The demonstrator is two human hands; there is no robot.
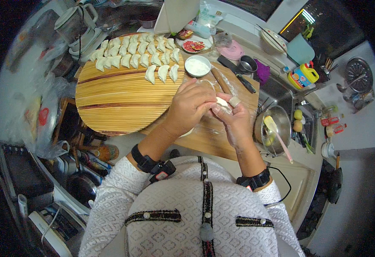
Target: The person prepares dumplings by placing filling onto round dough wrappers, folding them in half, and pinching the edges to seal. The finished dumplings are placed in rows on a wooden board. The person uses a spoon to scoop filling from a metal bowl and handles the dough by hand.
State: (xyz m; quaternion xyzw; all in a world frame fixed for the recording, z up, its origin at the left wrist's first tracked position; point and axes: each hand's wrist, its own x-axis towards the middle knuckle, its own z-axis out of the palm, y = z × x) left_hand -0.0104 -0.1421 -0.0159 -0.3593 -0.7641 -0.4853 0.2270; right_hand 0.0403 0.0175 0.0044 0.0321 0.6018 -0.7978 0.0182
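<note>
Between my two hands is a white dough dumpling (222,102), gripped at its edge. The fingers of my left hand (193,104) pinch its near side, while my right hand (236,119) cradles it from the right; a pale wrap circles one of the right fingers. Both hands are above a floured wooden board (218,141). Part of another pale dough piece (187,132) shows beneath my left wrist. To the left, a round slatted tray (123,93) carries rows of folded dumplings (133,48), with several more (163,74) in a shorter row nearer me.
Behind my hands are a bowl of white flour (197,66), a wooden rolling pin (220,80) and a black-handled knife (246,84). A steel bowl (287,128) with a pink-handled spatula (279,138) stands right, near the sink (279,91). A plate of pomegranate seeds (193,46) lies farther back.
</note>
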